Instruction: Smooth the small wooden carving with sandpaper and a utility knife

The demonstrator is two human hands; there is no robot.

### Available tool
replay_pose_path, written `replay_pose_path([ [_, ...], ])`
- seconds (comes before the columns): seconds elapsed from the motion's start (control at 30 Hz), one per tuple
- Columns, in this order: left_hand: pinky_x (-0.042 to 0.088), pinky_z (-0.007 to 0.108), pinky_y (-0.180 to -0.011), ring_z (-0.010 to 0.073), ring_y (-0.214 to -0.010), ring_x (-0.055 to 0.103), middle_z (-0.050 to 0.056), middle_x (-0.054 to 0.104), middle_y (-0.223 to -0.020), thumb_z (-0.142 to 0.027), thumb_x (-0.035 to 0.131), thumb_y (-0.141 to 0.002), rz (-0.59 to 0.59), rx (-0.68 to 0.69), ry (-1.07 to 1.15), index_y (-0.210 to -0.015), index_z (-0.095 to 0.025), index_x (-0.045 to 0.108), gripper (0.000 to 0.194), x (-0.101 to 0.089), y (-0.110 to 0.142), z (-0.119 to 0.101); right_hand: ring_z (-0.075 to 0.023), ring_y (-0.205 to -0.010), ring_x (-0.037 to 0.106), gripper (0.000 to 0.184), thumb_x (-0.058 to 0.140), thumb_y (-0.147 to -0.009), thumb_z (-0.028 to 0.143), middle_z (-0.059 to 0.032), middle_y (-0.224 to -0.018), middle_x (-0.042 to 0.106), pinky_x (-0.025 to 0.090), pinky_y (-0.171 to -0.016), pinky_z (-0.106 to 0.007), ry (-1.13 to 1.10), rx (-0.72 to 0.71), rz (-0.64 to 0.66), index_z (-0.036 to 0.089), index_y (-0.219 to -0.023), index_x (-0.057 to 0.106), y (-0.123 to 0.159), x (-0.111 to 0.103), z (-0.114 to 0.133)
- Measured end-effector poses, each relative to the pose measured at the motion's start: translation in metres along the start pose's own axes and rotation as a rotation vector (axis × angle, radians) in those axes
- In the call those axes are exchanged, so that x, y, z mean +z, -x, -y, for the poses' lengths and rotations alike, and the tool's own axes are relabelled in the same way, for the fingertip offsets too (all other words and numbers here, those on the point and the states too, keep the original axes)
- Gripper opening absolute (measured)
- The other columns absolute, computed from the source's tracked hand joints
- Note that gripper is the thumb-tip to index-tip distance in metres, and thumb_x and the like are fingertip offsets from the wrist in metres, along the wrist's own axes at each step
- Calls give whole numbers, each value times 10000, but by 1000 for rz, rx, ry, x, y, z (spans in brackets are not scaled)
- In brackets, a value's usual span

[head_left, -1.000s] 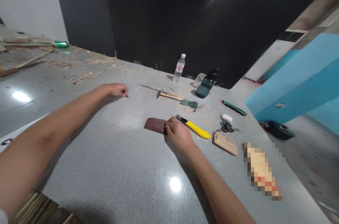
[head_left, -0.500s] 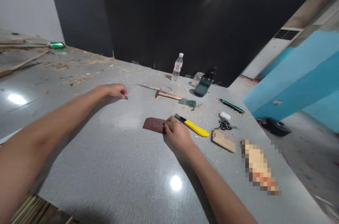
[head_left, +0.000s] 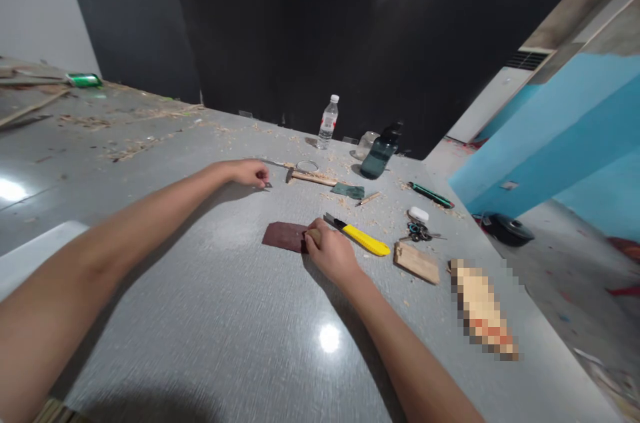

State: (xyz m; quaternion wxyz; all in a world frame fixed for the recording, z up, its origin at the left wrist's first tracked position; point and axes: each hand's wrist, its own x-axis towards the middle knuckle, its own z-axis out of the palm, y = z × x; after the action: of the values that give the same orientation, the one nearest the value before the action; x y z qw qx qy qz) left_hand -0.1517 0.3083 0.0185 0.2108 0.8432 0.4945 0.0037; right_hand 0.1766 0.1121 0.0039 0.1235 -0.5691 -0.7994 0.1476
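Observation:
My right hand [head_left: 333, 251] is closed round a small tan wooden piece [head_left: 314, 235], most of it covered by the fingers. It rests at the right end of a dark red sheet that looks like sandpaper [head_left: 284, 236], lying flat on the table. Just beyond that hand lies a yellow utility knife [head_left: 367, 240], its blade end pointing left. Farther back, my left hand [head_left: 253, 174] is curled with fingertips together, low over the table. A tiny dark thing shows at its fingertips, too small to name. To its right lies a hammer [head_left: 313, 178] with a wooden handle.
Behind the hammer stand a clear water bottle [head_left: 327, 124] and a dark tinted bottle [head_left: 381, 155]. On the right are a green-black cutter [head_left: 431, 195], keys [head_left: 417, 231], a white case [head_left: 419, 214], a wooden block [head_left: 417, 263] and a blurred-out pale object [head_left: 483, 310]. Shavings are scattered about.
My left hand has moved right, closer to the hammer. My right hand stays at the right end of the red sheet. The whole view has shifted slightly.

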Motion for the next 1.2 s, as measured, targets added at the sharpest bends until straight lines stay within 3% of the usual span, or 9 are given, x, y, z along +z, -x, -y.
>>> replay_pose_path([
  [0.17, 482, 263, -736, 163, -841, 667, 32, 735, -908, -270, 728, -900, 71, 182, 45, -1006, -169, 745, 147, 25, -24, -47, -231, -932, 751, 193, 489, -1076, 278, -93, -1040, 810, 369, -701, -307, 5, -24, 8, 202, -1119, 661, 0, -1, 0],
  [0.3, 626, 378, -861, 199, -973, 714, 79, 732, -1144, -394, 717, -1024, 109, 211, -19, -1201, -146, 705, 304, 39, -38, -56, -232, -919, 751, 199, 494, -1072, 278, -88, -1039, 812, 353, -684, -311, 5, -23, 4, 201, -1146, 661, 1, 0, 0],
  [0.43, 634, 471, -977, 253, -1151, 705, 116, 684, -1347, -408, 697, -1046, 30, 172, -119, -1356, -169, 658, 394, 37, -46, -54, -235, -911, 748, 207, 499, -1075, 302, -87, -1031, 814, 349, -687, -309, 2, -25, 7, 207, -1160, 662, 1, 0, 0],
  [0.63, 624, 473, -1004, 255, -1182, 694, 119, 674, -1378, -406, 688, -1051, -94, 143, -230, -1356, -189, 664, 375, 32, -56, -74, -239, -879, 743, 206, 506, -1068, 300, -93, -1003, 816, 343, -678, -311, 18, -14, 4, 203, -1178, 651, 2, -1, 0],
  [0.73, 632, 450, -955, 233, -1099, 711, 102, 705, -1283, -415, 688, -1050, -88, 185, -226, -1297, -166, 680, 351, 33, -59, -94, -240, -859, 739, 215, 500, -1071, 317, -94, -1012, 819, 340, -674, -315, 24, -16, -4, 209, -1196, 639, 2, 0, -1],
  [0.83, 608, 374, -874, 204, -938, 706, 64, 740, -1030, -378, 708, -1024, -41, 263, -190, -1096, -148, 730, 243, 38, -65, -117, -244, -855, 738, 232, 502, -1069, 328, -89, -1001, 819, 344, -675, -316, 23, -18, -2, 214, -1226, 628, 2, 1, -2],
  [0.9, 594, 354, -861, 197, -911, 697, 66, 738, -976, -355, 716, -1012, -9, 305, -167, -1038, -148, 738, 210, 43, -73, -131, -246, -867, 739, 237, 498, -1069, 327, -91, -1000, 818, 351, -679, -317, 23, -17, 3, 211, -1233, 624, 2, 2, -2],
  [1.07, 638, 456, -954, 241, -1116, 711, 106, 697, -1308, -414, 697, -1045, 81, 301, -167, -1324, -163, 669, 376, 49, -96, -150, -250, -867, 732, 264, 475, -1078, 328, -113, -1037, 814, 382, -706, -320, 34, -4, 17, 199, -1254, 622, 2, 1, -1],
  [1.2, 628, 478, -994, 260, -1174, 698, 119, 676, -1370, -407, 696, -1046, 21, 205, -218, -1365, -175, 657, 396, 46, -103, -149, -254, -893, 743, 283, 501, -1070, 341, -109, -1050, 817, 383, -699, -322, 38, 5, 28, 202, -1288, 617, 2, -1, 0],
])
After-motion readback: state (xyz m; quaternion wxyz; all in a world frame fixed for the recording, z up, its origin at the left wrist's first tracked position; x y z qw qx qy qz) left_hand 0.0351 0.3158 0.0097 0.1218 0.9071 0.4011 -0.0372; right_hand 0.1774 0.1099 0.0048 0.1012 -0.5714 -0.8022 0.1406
